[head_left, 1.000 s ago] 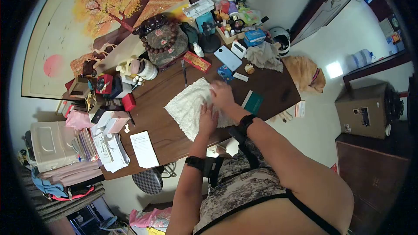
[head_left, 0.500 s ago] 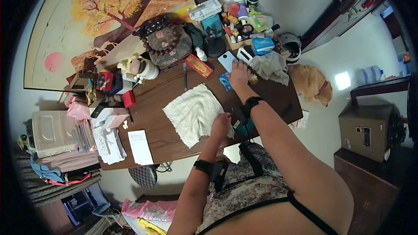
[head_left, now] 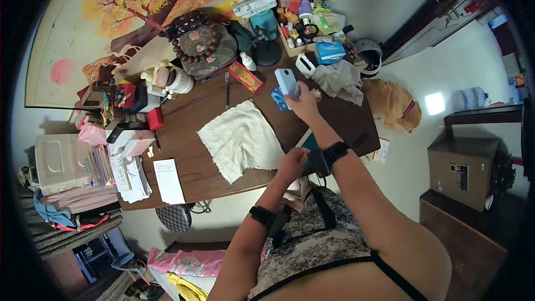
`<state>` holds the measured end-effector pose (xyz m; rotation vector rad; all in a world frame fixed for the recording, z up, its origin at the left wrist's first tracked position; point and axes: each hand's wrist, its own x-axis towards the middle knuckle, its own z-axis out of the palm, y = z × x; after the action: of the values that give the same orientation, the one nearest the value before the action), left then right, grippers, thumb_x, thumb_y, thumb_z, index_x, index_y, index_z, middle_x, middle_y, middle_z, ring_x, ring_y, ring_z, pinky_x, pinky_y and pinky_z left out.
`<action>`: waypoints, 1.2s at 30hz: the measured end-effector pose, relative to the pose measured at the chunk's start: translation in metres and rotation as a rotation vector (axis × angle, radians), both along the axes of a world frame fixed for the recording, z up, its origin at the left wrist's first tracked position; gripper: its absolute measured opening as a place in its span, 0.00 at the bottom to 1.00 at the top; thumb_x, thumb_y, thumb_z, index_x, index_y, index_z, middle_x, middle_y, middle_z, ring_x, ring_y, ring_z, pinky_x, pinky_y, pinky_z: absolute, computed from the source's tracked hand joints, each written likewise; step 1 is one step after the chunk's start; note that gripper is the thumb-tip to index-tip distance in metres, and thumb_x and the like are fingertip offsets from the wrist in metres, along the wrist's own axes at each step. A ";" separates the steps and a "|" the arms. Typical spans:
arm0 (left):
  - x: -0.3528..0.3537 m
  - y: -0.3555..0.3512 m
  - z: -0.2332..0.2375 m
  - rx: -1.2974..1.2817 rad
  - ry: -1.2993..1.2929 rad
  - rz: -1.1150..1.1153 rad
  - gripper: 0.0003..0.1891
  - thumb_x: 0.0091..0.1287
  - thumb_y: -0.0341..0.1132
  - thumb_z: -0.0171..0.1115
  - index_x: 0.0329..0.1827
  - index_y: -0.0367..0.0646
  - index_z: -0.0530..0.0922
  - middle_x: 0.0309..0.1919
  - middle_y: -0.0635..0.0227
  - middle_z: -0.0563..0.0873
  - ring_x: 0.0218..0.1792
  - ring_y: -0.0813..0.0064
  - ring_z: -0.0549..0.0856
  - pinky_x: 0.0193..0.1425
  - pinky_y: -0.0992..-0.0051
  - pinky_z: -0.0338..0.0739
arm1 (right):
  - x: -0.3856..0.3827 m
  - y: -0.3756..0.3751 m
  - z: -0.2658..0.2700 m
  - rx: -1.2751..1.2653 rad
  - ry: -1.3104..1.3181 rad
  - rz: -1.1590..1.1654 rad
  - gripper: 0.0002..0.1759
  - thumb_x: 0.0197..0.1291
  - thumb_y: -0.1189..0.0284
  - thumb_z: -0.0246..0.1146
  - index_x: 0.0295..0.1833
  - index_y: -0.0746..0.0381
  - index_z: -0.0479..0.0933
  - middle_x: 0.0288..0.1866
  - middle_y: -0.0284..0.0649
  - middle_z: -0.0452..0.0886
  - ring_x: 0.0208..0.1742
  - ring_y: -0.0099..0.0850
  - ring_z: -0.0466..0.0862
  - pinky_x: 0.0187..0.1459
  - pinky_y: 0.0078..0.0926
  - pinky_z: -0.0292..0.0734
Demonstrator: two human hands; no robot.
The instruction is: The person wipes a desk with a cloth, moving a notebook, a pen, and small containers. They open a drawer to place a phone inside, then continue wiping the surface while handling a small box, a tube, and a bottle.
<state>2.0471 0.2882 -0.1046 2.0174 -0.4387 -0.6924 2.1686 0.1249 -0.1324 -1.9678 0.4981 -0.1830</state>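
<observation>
**Phone in my right hand, above the surface**

The light blue smartphone [head_left: 287, 82] is gripped in my right hand [head_left: 304, 103], the fingers closed around its lower end, its far end tilted up. It is over the dark wooden surface [head_left: 184, 142], near a blue packet [head_left: 277, 99]. My left hand [head_left: 292, 163] is at the near edge, its fingers curled inward; I can't tell whether they pinch anything. Just beside it lies the white terry cloth [head_left: 239, 142], spread out with soft wrinkles, and near it a green booklet [head_left: 310, 144], partly hidden by my right arm.

Farther back, a shallow tray [head_left: 299, 51] is crammed with small bottles, tubes and a purple-and-white bottle [head_left: 305, 6]. A crumpled gray cloth [head_left: 340, 81] lies to its right. At far left stands a translucent storage bin [head_left: 61, 161]; its contents are too unclear to tell.
</observation>
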 end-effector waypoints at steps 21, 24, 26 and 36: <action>-0.130 -0.024 -0.207 0.198 0.052 0.141 0.23 0.64 0.34 0.61 0.60 0.33 0.71 0.52 0.43 0.81 0.52 0.48 0.83 0.56 0.61 0.77 | -0.332 -0.014 0.008 1.231 0.290 0.209 0.37 0.58 0.66 0.68 0.71 0.60 0.61 0.59 0.37 0.76 0.57 0.28 0.79 0.59 0.32 0.75; -0.134 -0.030 -0.227 0.185 0.010 0.398 0.27 0.63 0.39 0.64 0.61 0.32 0.70 0.47 0.48 0.84 0.47 0.56 0.85 0.51 0.63 0.79 | -0.359 -0.011 -0.008 1.285 0.365 0.048 0.34 0.61 0.68 0.65 0.71 0.60 0.61 0.57 0.36 0.77 0.57 0.28 0.79 0.56 0.31 0.77; -0.123 -0.031 -0.208 0.173 0.160 0.363 0.29 0.63 0.39 0.63 0.63 0.31 0.69 0.52 0.46 0.81 0.52 0.55 0.83 0.55 0.64 0.77 | -0.374 -0.013 -0.021 1.254 0.391 -0.001 0.33 0.62 0.69 0.63 0.71 0.60 0.61 0.56 0.36 0.78 0.56 0.28 0.79 0.54 0.31 0.79; -0.106 -0.060 -0.156 0.549 0.174 -0.033 0.33 0.63 0.30 0.52 0.73 0.37 0.56 0.68 0.42 0.67 0.67 0.47 0.71 0.69 0.61 0.70 | -0.375 -0.023 -0.046 0.692 0.416 0.018 0.42 0.55 0.66 0.72 0.72 0.62 0.59 0.61 0.39 0.73 0.58 0.29 0.76 0.48 0.29 0.78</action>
<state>1.9408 0.2283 -0.2610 2.4315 -0.1881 -1.0893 1.7934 0.1024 -0.1780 -1.3211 0.6995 0.3776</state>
